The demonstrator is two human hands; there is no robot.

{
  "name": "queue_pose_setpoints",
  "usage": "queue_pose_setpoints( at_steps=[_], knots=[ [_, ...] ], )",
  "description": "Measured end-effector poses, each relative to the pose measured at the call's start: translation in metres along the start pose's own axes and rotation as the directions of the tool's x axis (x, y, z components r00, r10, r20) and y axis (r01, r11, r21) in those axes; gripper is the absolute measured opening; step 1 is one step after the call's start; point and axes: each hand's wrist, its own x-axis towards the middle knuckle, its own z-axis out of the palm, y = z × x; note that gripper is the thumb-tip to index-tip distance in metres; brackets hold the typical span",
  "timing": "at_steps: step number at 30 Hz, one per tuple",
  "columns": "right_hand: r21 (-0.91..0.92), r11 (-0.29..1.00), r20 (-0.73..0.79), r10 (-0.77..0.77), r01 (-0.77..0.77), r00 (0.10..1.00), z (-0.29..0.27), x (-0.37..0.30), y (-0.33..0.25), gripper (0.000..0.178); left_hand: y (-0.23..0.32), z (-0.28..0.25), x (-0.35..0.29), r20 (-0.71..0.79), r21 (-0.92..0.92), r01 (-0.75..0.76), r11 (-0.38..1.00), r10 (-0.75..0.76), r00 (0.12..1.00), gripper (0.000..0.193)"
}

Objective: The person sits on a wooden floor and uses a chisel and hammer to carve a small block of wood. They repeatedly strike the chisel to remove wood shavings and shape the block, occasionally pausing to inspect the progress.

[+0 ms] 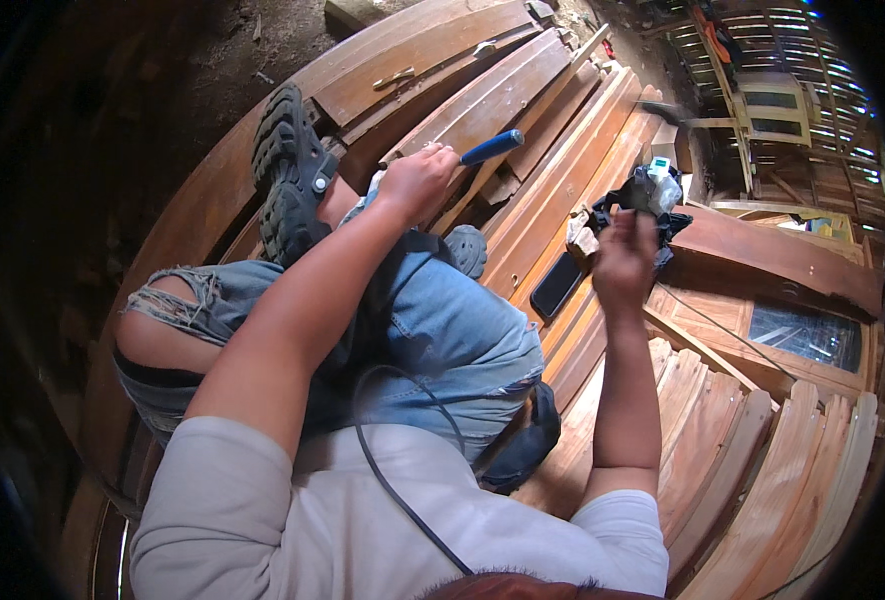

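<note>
Your left hand [418, 180] is clenched around a tool with a blue handle [493, 146]; the handle sticks out to the right of your fist, and the working end is hidden under your fingers, so you cannot tell what kind of tool it is. The fist sits over the wooden door [483, 100] you are perched on, just above a dark gap between its rails.

Your right hand [625, 262] is raised over the lighter planks [723, 440] on your right. Its grip is closed on something small and pale at the fingertips; what that piece is cannot be made out. Just beyond the hand lies a grey power tool [653, 188] on a dark cloth, and its cord [723, 335] runs down across the wood toward the lower right. A black phone [557, 285] lies flat on the plank, just left of that hand.

Your left foot, in a black sandal [288, 170], is planted on the door frame near your left hand. Your knees in torn blue jeans [443, 330] fold between your two arms.
</note>
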Motion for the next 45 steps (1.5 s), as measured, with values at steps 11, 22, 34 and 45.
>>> queue_pose_setpoints(
  at_steps=[11, 22, 34, 45],
  knots=[
    [0.119, 0.925, 0.415, 0.284, -0.361, 0.864, -0.01, 0.002, -0.01, 0.026, 0.004, -0.005, 0.002, -0.058, -0.018, 0.012, 1.0, -0.013, 0.998, 0.022],
    [-0.064, 0.998, 0.291, 0.033, -0.015, 0.956, 0.012, -0.001, -0.013, 0.025, 0.001, 0.002, -0.001, -0.078, -0.037, 0.031, 0.999, -0.034, 0.996, 0.023],
    [-0.073, 0.978, 0.524, 0.203, -0.194, 0.827, 0.001, 0.006, -0.026, 0.028, -0.005, 0.003, 0.0, -0.055, -0.049, 0.068, 0.996, -0.071, 0.996, 0.02],
    [0.01, 0.946, 0.513, 0.274, -0.325, 0.814, 0.002, 0.002, -0.013, 0.033, -0.003, -0.001, 0.002, -0.044, -0.039, 0.034, 0.999, -0.036, 0.998, 0.016]
  ],
)
